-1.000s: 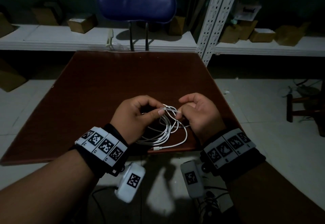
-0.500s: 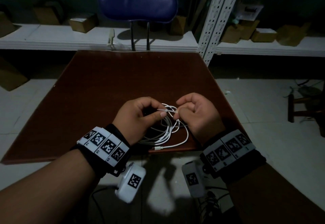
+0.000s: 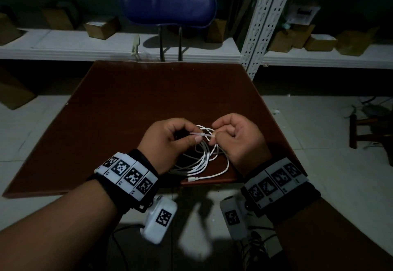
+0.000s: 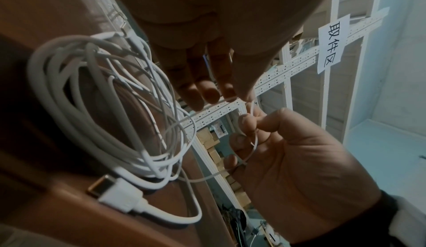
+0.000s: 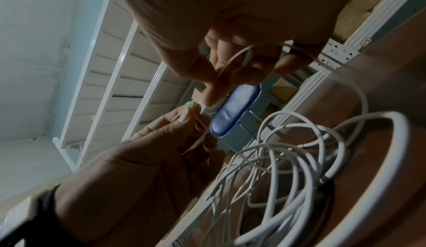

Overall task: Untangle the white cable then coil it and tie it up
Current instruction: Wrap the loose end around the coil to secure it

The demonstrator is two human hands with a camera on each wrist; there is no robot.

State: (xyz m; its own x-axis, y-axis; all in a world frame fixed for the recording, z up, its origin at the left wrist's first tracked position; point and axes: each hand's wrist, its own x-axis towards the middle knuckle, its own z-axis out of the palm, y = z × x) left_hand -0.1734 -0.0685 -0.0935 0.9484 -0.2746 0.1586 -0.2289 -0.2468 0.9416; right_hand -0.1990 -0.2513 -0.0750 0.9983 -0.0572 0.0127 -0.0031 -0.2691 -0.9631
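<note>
Meanwhile, since a second earlier, the two hands had been drawn slightly apart above the near edge of the table (image 3: 127, 109), and a thin white cable tie (image 3: 203, 135) that had been hidden between the fingertips was now seen stretched level between them. On the left, the left hand (image 3: 168, 143) was held with its grip narrow, one end of the tie being pinched between thumb and forefinger. In the middle, the white cable (image 3: 200, 160) lay coiled in loose loops on the table, just below and partly under both hands, with its connector (image 3: 192, 178) resting near the table's front edge. On the right, the right hand (image 3: 238, 141) was likewise closed in a narrow pinch on the other end of the tie, whose loop was seen curving past its fingers (image 4: 247, 123) in the left wrist view. From this it was judged that untangling and coiling were done and tying had been begun; whether the tie's tail had been threaded through its head could not be told.
</note>
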